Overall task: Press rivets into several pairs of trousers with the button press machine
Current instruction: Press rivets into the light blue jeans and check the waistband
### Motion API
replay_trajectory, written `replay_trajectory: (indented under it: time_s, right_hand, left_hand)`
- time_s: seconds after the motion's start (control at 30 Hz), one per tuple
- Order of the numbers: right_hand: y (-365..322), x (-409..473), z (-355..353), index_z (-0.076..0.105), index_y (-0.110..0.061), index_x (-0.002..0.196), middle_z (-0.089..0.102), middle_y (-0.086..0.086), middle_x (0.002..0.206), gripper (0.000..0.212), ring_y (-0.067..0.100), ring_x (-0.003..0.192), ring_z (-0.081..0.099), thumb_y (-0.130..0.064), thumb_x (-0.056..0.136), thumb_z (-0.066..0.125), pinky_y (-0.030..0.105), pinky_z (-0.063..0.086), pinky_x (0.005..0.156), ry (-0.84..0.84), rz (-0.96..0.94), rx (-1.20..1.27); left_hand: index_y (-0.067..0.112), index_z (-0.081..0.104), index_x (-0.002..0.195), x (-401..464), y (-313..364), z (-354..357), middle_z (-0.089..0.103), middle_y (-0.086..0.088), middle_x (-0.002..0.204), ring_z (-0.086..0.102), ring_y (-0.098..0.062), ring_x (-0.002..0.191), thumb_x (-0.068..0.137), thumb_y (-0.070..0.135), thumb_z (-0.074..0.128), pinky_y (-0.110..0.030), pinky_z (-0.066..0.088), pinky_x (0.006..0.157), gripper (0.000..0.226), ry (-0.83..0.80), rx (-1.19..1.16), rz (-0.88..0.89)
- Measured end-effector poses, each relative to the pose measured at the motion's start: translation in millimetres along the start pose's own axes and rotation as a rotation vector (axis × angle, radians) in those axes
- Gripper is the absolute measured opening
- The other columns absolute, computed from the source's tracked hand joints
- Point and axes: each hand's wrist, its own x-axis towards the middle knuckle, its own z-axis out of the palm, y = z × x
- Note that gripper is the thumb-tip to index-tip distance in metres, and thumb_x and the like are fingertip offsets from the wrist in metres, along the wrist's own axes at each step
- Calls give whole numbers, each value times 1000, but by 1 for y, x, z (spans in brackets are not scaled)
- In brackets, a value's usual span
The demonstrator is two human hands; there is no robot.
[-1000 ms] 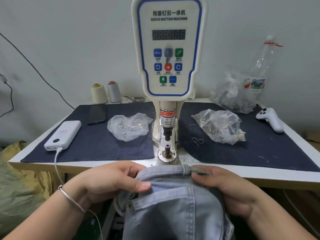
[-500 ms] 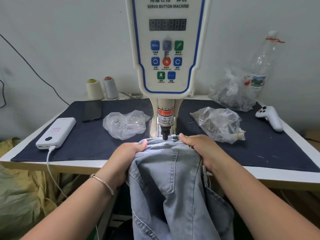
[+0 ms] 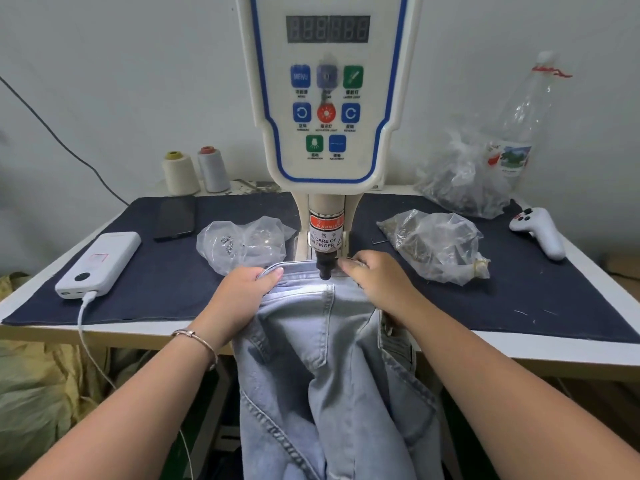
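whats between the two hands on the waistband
In the head view, the press's black punch tip sits on the jeans waistband between the left hand and right hand, both gripping that band.

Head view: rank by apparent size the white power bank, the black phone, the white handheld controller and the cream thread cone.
1. white power bank, largest, though nearest the camera.
2. white handheld controller and black phone, too alike to rank.
3. cream thread cone, smallest, but farthest back.
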Motion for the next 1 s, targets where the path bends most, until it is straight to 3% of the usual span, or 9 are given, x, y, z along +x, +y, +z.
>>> replay_trajectory:
  time_s: [0.13, 0.3, 0.43, 0.57, 0.83, 1.0]
  right_hand:
    - [10, 5, 4, 41, -17, 61, 32, -8, 49, 43, 4, 40, 26, -35, 94, 62, 17, 20, 39, -38, 20, 161]
    - [16, 8, 8, 47, -15, 63, 34, -7, 47, 40, 3, 37, 26, -35, 94, 62, 17, 22, 39, -17, 1, 143]
    - [19, 6, 11, 56, 2, 74, 38, -1, 53, 42, 4, 40, 29, -34, 93, 63, 16, 25, 41, -3, -47, 127]
    - [23, 5, 11, 55, 10, 82, 37, -1, 53, 46, 4, 41, 29, -34, 94, 62, 16, 25, 42, -4, -71, 142]
    - [30, -1, 17, 54, -8, 73, 37, -12, 42, 33, 3, 40, 31, -32, 97, 56, 19, 27, 45, 41, -54, 135]
    - [29, -4, 22, 48, -18, 69, 43, -12, 40, 33, 4, 39, 34, -32, 97, 55, 20, 26, 45, 112, -66, 95]
  left_hand:
    - [12, 41, 66, 5, -8, 0, 39, -7, 63, 35, -19, 61, 98, 40, 58, -34, 28, 59, 46, 30, 54, 18]
    - [19, 28, 55, 4, -11, 8, 28, 7, 48, 29, -13, 50, 92, 48, 64, -33, 24, 52, 59, 141, 218, 112]
    - [19, 31, 51, 3, -19, 10, 35, 5, 43, 34, -10, 46, 80, 66, 68, -31, 27, 49, 66, 226, 324, 140]
    - [18, 35, 50, 3, -22, 12, 41, 5, 43, 43, -12, 50, 78, 67, 68, -32, 31, 49, 66, 245, 370, 154]
    - [17, 37, 55, 3, -28, 14, 46, 2, 50, 47, -17, 56, 91, 48, 62, -34, 33, 52, 54, 189, 429, 184]
    - [17, 36, 55, 1, -25, 18, 47, 1, 51, 46, -17, 56, 93, 51, 57, -31, 29, 50, 55, 208, 483, 170]
